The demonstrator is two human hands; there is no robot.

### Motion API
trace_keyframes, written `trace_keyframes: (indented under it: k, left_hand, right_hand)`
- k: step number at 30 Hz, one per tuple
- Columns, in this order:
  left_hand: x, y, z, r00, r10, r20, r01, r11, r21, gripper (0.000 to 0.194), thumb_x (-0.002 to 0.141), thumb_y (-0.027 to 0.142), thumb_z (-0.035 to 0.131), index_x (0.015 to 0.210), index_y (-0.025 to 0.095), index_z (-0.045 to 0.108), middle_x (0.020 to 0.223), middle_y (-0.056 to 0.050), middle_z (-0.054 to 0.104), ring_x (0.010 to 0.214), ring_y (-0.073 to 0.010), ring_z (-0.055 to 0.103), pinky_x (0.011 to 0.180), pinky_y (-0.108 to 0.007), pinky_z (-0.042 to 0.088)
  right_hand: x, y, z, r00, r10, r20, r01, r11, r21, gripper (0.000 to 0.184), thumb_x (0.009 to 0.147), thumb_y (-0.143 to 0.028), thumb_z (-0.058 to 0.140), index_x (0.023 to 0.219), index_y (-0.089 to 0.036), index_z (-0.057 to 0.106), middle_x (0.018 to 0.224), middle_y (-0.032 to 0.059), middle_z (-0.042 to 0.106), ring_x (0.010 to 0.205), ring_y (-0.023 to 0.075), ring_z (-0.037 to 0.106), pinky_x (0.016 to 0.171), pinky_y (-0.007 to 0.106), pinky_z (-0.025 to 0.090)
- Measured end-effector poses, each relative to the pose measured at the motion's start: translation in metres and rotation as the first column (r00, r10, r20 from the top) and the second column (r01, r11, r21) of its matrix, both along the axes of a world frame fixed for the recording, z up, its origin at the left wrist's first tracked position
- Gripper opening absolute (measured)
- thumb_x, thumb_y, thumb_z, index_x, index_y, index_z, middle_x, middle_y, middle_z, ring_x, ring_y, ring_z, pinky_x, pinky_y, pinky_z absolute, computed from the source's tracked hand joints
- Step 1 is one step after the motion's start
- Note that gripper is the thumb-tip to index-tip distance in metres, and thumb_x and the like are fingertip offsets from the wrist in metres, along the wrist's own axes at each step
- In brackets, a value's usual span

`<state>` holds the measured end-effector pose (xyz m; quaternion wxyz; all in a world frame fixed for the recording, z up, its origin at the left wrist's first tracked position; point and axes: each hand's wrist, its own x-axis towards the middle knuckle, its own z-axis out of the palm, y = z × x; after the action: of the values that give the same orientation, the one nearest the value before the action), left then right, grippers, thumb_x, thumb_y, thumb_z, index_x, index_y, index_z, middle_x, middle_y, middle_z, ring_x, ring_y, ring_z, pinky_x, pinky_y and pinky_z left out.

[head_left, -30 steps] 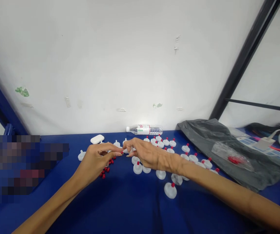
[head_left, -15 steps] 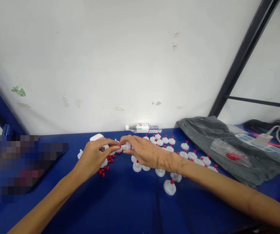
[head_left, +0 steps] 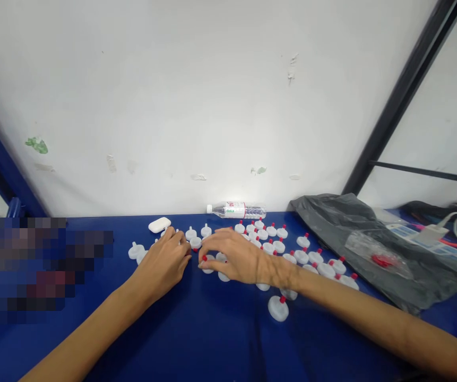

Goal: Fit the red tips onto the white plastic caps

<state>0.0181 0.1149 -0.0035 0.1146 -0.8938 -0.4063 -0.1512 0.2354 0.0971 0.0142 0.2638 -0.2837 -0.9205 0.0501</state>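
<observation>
My right hand [head_left: 232, 255] pinches the red tip of a white round nozzle lid [head_left: 208, 269], which is at table level beside other red-tipped lids. Fingers curled downward, my left hand [head_left: 167, 257] is over the spot where small red caps lie; whatever its fingertips hold is hidden. Near it are white nozzle lids without red tips, among them one lid [head_left: 190, 233] behind and another lid [head_left: 135, 250] to the left. Just between the hands, a white lid [head_left: 195, 242] has a red cap at its lower edge.
Many red-tipped lids [head_left: 278, 309] spread to the right on the blue table [head_left: 212, 339]. A plastic bottle [head_left: 236, 209] lies by the wall, and a white case [head_left: 159, 225] at the back left. On a grey bag [head_left: 332, 217] rests a clear bag of red pieces [head_left: 379, 257].
My hands have parted. The right hand has brought the red-tipped lid down to the table, while the left has turned palm down over the red caps.
</observation>
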Motion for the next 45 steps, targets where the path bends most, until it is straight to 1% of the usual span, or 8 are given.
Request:
trace_keyframes:
  k: [4, 11, 18, 22, 30, 39, 42, 45]
  left_hand:
    - [0.001, -0.001, 0.0, 1.0, 0.0, 0.005, 0.0, 1.0, -0.019, 0.02, 0.092, 0.011, 0.051, 0.084, 0.015, 0.069, 0.092, -0.013, 0.066, 0.096, -0.0319, 0.055, 0.084, -0.047, 0.051]
    - [0.004, -0.005, 0.007, 0.976, 0.064, 0.208, -0.049, 0.996, -0.076, 0.018, 0.097, 0.022, 0.044, 0.093, 0.019, 0.062, 0.086, -0.007, 0.064, 0.087, -0.0264, 0.06, 0.073, -0.039, 0.051]
    - [0.008, -0.005, 0.007, 0.913, 0.033, 0.406, 0.007, 0.995, -0.098, 0.021, 0.097, 0.029, 0.045, 0.101, 0.023, 0.065, 0.097, -0.006, 0.069, 0.095, -0.0256, 0.061, 0.083, -0.04, 0.049]
    - [0.008, -0.005, 0.011, 0.852, 0.04, 0.521, 0.016, 0.994, -0.104, 0.027, 0.097, 0.036, 0.047, 0.104, 0.023, 0.07, 0.099, -0.005, 0.073, 0.095, -0.0251, 0.063, 0.086, -0.039, 0.048]
    - [0.009, -0.016, 0.022, 0.723, 0.12, 0.681, 0.033, 0.978, -0.207, 0.027, 0.094, 0.049, 0.055, 0.098, 0.03, 0.073, 0.095, 0.001, 0.075, 0.074, -0.019, 0.064, 0.073, -0.032, 0.049]
    - [0.009, -0.015, 0.029, 0.643, 0.211, 0.736, 0.117, 0.923, -0.366, 0.032, 0.087, 0.052, 0.062, 0.094, 0.024, 0.076, 0.092, -0.003, 0.077, 0.065, -0.0196, 0.063, 0.065, -0.033, 0.049]
    - [0.008, -0.016, 0.032, 0.608, 0.244, 0.756, 0.165, 0.892, -0.421, 0.033, 0.085, 0.051, 0.066, 0.094, 0.022, 0.076, 0.083, -0.004, 0.076, 0.058, -0.018, 0.06, 0.055, -0.031, 0.045]
    - [0.007, -0.015, 0.031, 0.562, 0.266, 0.783, 0.236, 0.856, -0.459, 0.033, 0.081, 0.051, 0.071, 0.092, 0.02, 0.077, 0.077, -0.004, 0.075, 0.057, -0.0172, 0.059, 0.05, -0.029, 0.041]
  right_hand:
    - [-0.001, -0.001, -0.007, 0.997, 0.005, 0.077, -0.009, 0.999, 0.051, 0.016, 0.094, -0.036, 0.068, 0.101, -0.022, 0.067, 0.1, 0.0014, 0.074, 0.1, 0.019, 0.066, 0.104, 0.039, 0.038]
    - [0.004, 0.002, -0.001, 0.941, -0.29, 0.174, 0.253, 0.945, 0.207, 0.043, 0.105, -0.05, 0.039, 0.121, -0.021, 0.065, 0.11, 0.0099, 0.071, 0.107, 0.0272, 0.061, 0.099, 0.047, 0.042]
    - [0.008, 0.016, -0.006, 0.948, -0.151, 0.281, 0.13, 0.987, 0.094, 0.042, 0.108, -0.043, 0.028, 0.121, -0.022, 0.062, 0.114, 0.0076, 0.07, 0.111, 0.0258, 0.061, 0.108, 0.058, 0.035]
    - [0.011, 0.017, 0.001, 0.971, -0.117, 0.21, 0.091, 0.988, 0.128, 0.033, 0.105, -0.043, 0.044, 0.123, -0.02, 0.06, 0.118, 0.0092, 0.068, 0.113, 0.0253, 0.061, 0.108, 0.053, 0.038]
    - [0.01, 0.01, 0.006, 0.991, -0.063, 0.119, 0.034, 0.973, 0.228, 0.02, 0.103, -0.025, 0.049, 0.12, -0.021, 0.059, 0.117, 0.0081, 0.063, 0.093, 0.0194, 0.063, 0.084, 0.036, 0.052]
    - [0.011, 0.009, 0.007, 0.999, -0.017, 0.034, 0.009, 0.974, 0.227, 0.016, 0.101, -0.018, 0.049, 0.115, -0.021, 0.057, 0.122, 0.0107, 0.062, 0.116, 0.0234, 0.057, 0.096, 0.041, 0.051]
    - [0.011, 0.008, 0.01, 0.999, 0.018, -0.036, -0.011, 0.983, 0.186, 0.016, 0.1, -0.011, 0.045, 0.107, -0.022, 0.056, 0.118, 0.0094, 0.065, 0.122, 0.0242, 0.054, 0.097, 0.043, 0.049]
    - [0.014, 0.007, 0.014, 0.993, 0.06, -0.105, -0.054, 0.997, 0.058, 0.02, 0.097, -0.006, 0.041, 0.101, -0.023, 0.049, 0.112, 0.0063, 0.064, 0.104, 0.0198, 0.059, 0.085, 0.035, 0.051]
